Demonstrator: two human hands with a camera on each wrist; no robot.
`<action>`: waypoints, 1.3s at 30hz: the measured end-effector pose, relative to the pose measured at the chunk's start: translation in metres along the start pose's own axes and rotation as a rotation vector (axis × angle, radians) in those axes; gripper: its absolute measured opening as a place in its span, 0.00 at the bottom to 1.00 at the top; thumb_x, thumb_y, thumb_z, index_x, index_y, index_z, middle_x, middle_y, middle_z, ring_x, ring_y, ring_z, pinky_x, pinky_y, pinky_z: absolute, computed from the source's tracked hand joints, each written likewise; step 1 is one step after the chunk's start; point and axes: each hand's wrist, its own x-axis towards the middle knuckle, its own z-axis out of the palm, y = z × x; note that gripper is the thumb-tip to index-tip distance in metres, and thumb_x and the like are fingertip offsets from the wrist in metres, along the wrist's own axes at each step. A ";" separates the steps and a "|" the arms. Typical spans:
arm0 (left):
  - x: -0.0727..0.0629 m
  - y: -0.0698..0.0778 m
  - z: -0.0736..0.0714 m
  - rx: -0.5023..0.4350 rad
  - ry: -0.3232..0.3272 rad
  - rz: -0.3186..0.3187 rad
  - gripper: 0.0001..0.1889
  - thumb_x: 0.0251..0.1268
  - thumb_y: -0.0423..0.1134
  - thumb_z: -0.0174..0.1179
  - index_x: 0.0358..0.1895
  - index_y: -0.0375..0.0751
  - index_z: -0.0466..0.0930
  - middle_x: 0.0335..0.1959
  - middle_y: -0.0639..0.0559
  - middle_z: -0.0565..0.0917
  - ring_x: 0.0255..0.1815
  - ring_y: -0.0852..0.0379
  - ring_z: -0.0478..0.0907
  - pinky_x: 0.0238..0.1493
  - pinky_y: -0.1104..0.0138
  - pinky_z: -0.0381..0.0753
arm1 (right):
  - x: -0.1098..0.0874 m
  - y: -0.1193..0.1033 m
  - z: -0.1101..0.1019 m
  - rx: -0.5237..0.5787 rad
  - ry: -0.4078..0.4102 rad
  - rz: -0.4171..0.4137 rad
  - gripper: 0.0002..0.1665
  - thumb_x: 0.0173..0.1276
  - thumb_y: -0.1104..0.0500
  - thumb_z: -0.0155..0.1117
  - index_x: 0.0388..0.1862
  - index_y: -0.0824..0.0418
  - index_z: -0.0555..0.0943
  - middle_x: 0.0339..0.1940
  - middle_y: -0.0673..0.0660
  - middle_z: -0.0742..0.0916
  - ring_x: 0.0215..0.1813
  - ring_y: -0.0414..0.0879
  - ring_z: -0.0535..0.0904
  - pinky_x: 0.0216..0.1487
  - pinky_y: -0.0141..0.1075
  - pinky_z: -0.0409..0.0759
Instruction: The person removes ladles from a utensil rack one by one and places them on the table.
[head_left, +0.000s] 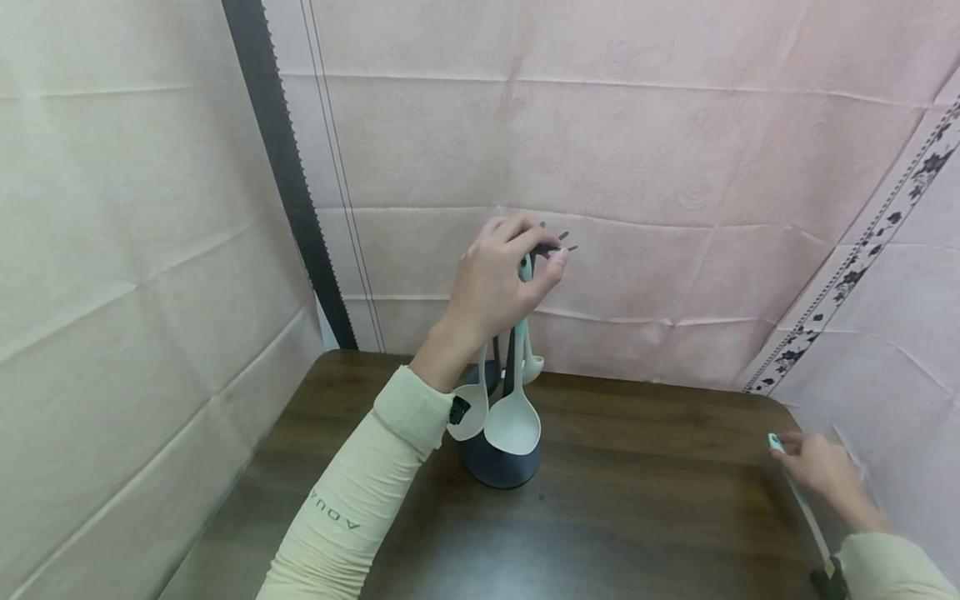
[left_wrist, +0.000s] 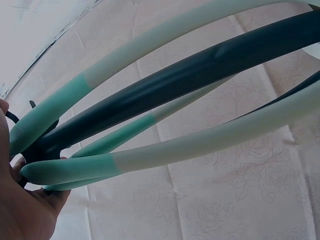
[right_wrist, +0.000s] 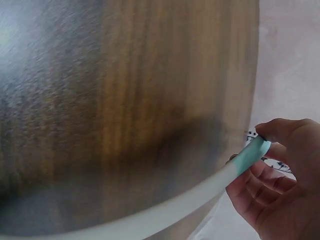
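Observation:
My left hand [head_left: 498,279] grips the hooked top of a dark utensil stand [head_left: 501,473] that stands upright on the table. Below its fingers hang a white ladle [head_left: 513,429], a second white ladle [head_left: 468,414] and other utensils. In the left wrist view, mint-tipped handles [left_wrist: 55,112] surround the dark pole [left_wrist: 145,97] close to the palm. Far off at the right table edge, my right hand [head_left: 823,471] pinches a white utensil [head_left: 810,518] by its mint handle end [right_wrist: 250,154]. That utensil's head is hidden in every view.
A dark wood table [head_left: 645,500] with rounded corners lies under both hands. Pale cloth hangs behind it [head_left: 637,150] and along the left [head_left: 135,208] and right sides. A small dark spot [head_left: 542,497] shows beside the stand's base.

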 end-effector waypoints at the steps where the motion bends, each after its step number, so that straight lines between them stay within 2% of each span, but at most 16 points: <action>1: 0.000 0.000 0.000 0.000 -0.001 -0.001 0.18 0.75 0.56 0.55 0.49 0.52 0.90 0.46 0.60 0.82 0.63 0.52 0.76 0.54 0.56 0.81 | -0.001 0.002 0.002 -0.004 -0.008 0.003 0.29 0.73 0.54 0.68 0.58 0.79 0.80 0.41 0.73 0.90 0.45 0.83 0.80 0.39 0.66 0.79; 7: 0.000 0.000 0.002 -0.005 0.001 -0.002 0.18 0.75 0.57 0.54 0.49 0.53 0.90 0.47 0.61 0.83 0.63 0.52 0.76 0.55 0.55 0.80 | -0.007 0.008 0.011 -0.012 -0.031 0.010 0.28 0.73 0.52 0.68 0.57 0.77 0.81 0.50 0.80 0.85 0.47 0.87 0.78 0.39 0.67 0.78; 13: 0.000 -0.001 0.002 -0.012 0.016 0.005 0.18 0.75 0.56 0.55 0.48 0.53 0.90 0.46 0.61 0.83 0.62 0.53 0.76 0.54 0.56 0.80 | -0.010 0.013 0.020 0.001 -0.043 0.035 0.27 0.73 0.53 0.67 0.57 0.77 0.81 0.55 0.83 0.82 0.55 0.89 0.74 0.48 0.74 0.75; 20: -0.001 -0.002 0.002 -0.019 0.027 0.010 0.17 0.75 0.55 0.56 0.48 0.53 0.90 0.46 0.61 0.83 0.62 0.54 0.76 0.54 0.56 0.80 | -0.010 0.023 0.025 -0.008 -0.042 0.041 0.26 0.76 0.52 0.65 0.55 0.76 0.83 0.55 0.81 0.83 0.57 0.88 0.74 0.50 0.74 0.75; 28: 0.000 -0.002 0.001 -0.012 0.044 0.020 0.17 0.74 0.55 0.56 0.47 0.52 0.91 0.46 0.61 0.84 0.61 0.53 0.77 0.53 0.56 0.80 | -0.010 0.020 0.023 -0.007 -0.071 0.091 0.28 0.76 0.49 0.65 0.56 0.74 0.84 0.58 0.82 0.80 0.58 0.89 0.72 0.49 0.74 0.75; 35: -0.001 0.000 0.003 -0.017 0.041 0.013 0.17 0.74 0.55 0.56 0.46 0.52 0.91 0.46 0.61 0.84 0.60 0.54 0.77 0.52 0.57 0.81 | -0.016 0.022 0.026 -0.009 -0.060 0.079 0.28 0.77 0.47 0.64 0.56 0.73 0.85 0.57 0.82 0.81 0.56 0.89 0.73 0.47 0.74 0.76; 39: 0.000 0.000 0.004 -0.020 0.065 0.012 0.17 0.73 0.56 0.58 0.45 0.52 0.92 0.45 0.61 0.85 0.59 0.54 0.78 0.51 0.57 0.81 | -0.016 0.021 0.026 -0.010 -0.059 0.085 0.30 0.78 0.46 0.63 0.57 0.73 0.84 0.58 0.83 0.80 0.56 0.89 0.73 0.46 0.73 0.76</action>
